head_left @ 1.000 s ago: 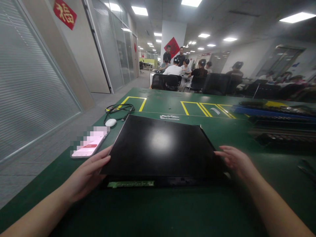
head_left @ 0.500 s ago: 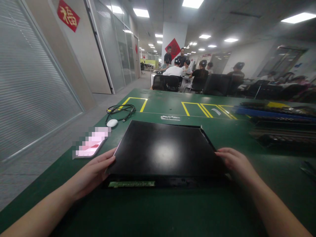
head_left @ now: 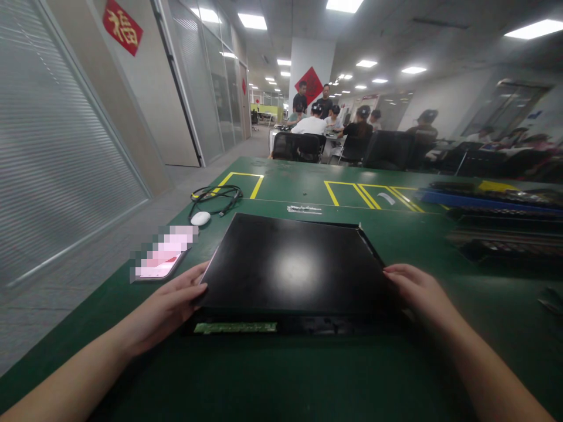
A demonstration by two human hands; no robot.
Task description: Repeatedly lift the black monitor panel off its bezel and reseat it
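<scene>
Ceiling lights shine over a large office where seated people [head_left: 310, 124] gather at a farther table, beyond the far edge of a green worktop [head_left: 272, 381]. Nearer, toward the worktop's left edge, lies a black screen panel [head_left: 264, 264], its glossy face up, above a dark border that carries a green strip [head_left: 235, 327] along its near side. Whether the panel is lifted clear or resting there cannot be told. It seems to be held by opposite sides so that it stays level and its face is left untouched.

The left hand [head_left: 173, 302] is partly closed on the panel's left edge, thumb on top, other fingers alongside and partly hidden. The right hand [head_left: 416, 287] pinches the right edge, fingers curled.

A phone [head_left: 165, 258], a small white object [head_left: 201, 218] and a coiled black cable [head_left: 215, 196] sit along the worktop's left edge, probably to leave the middle free for the panel.
</scene>
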